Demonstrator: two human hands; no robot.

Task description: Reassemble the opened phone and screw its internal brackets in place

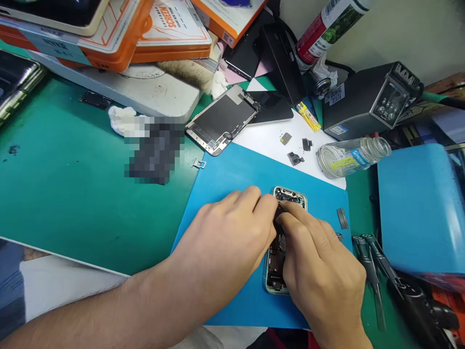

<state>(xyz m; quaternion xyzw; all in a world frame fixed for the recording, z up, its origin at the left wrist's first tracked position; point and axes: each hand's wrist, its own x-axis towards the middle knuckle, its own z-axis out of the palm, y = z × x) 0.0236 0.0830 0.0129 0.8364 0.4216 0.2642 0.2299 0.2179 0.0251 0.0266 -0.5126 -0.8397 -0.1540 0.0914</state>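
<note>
A cluttered repair table [72,184] is covered by a green mat, with a blue mat [225,179] laid over its middle. At far left, orange cases [109,39] are stacked at the back edge. Moving right, a detached phone screen [221,118] lies face down just beyond the blue mat. On the blue mat sits an opened phone [278,271], its insides showing. The left hand [225,237] rests beside it, fingertips touching its upper part. The right hand [319,266] lies over the phone, fingers pinched together on a small part inside; what exactly they grip is hidden. Further right lie a glass bottle [350,157] on its side, tweezers [370,264], and a black station [370,99].
</note>
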